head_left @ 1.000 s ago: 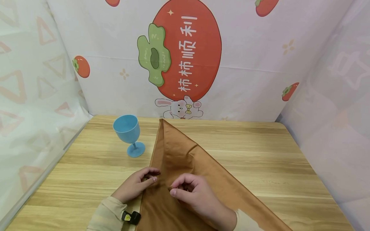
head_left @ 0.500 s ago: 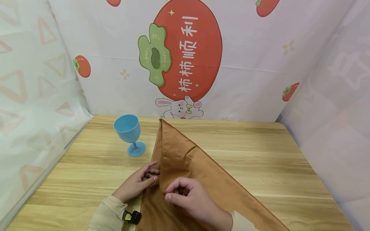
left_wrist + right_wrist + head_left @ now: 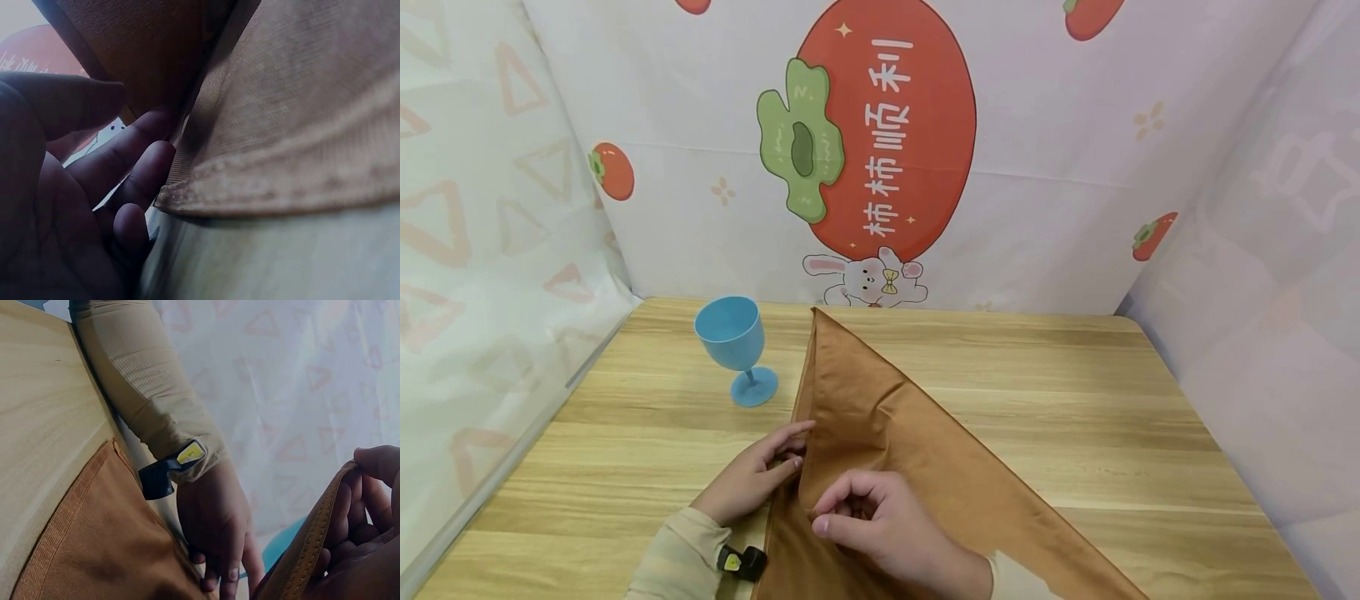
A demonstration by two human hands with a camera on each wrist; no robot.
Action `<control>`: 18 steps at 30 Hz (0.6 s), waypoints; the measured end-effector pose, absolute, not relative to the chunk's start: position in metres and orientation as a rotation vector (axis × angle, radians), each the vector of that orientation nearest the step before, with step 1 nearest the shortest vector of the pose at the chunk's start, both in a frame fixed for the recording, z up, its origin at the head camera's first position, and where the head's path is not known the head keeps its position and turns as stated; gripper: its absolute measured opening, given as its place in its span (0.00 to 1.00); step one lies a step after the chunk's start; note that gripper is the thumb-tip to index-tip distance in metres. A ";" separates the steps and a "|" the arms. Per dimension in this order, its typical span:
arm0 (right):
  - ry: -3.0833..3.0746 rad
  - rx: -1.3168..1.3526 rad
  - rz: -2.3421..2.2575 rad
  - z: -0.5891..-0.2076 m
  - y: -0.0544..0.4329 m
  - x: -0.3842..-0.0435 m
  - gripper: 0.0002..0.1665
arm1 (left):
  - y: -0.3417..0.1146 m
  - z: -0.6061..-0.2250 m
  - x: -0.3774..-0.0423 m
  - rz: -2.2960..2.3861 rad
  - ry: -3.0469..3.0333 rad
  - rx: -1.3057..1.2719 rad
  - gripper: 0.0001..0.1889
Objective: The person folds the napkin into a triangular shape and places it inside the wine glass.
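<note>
A brown satiny cloth (image 3: 940, 450) with stitched hems lies partly folded on the table, its far corner pointing at the back wall. Between thumb and forefinger, my right hand (image 3: 887, 525) pinches a corner of the upper layer, lifted a little off the layer below; the right wrist view shows the raised hem (image 3: 312, 544). My left hand (image 3: 748, 479) rests at the cloth's left edge. In the left wrist view its fingers (image 3: 109, 156) are loosely bent and touch the fabric, the thumb standing apart from them. Some of its fingertips are hidden behind the cloth.
A blue plastic goblet (image 3: 730, 333) stands at the back left, beyond the left hand. The wooden table (image 3: 1075, 383) ends at a printed white curtain (image 3: 1045, 242). A black wrist camera (image 3: 742, 564) sits on the left sleeve.
My right hand has moved left and slightly nearer, drawing the pinched corner with it. The upper layer now covers more of the cloth's left strip. The left hand has hardly moved.
</note>
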State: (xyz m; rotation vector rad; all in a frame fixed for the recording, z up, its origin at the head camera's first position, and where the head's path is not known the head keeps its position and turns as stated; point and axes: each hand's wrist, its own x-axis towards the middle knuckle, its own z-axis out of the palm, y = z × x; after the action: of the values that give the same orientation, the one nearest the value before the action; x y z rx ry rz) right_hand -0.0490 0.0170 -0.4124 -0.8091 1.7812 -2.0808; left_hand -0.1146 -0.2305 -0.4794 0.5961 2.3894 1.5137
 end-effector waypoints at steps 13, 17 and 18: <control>1.735 -0.775 -2.085 -0.413 0.015 -0.047 0.08 | -0.231 -0.479 -0.114 1.498 2.422 0.569 0.20; 1.742 -0.775 -2.076 -0.413 0.013 -0.046 0.08 | -0.233 -0.480 -0.114 1.499 2.468 0.555 0.19; 1.740 -0.773 -2.075 -0.413 0.012 -0.046 0.08 | -0.233 -0.480 -0.114 1.503 2.475 0.551 0.19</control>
State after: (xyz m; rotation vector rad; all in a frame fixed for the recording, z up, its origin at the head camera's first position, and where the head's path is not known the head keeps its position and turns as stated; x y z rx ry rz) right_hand -0.0461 0.0119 -0.4128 -0.7734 1.7396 -2.0745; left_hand -0.1142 -0.2334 -0.4803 0.5510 2.4747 1.5028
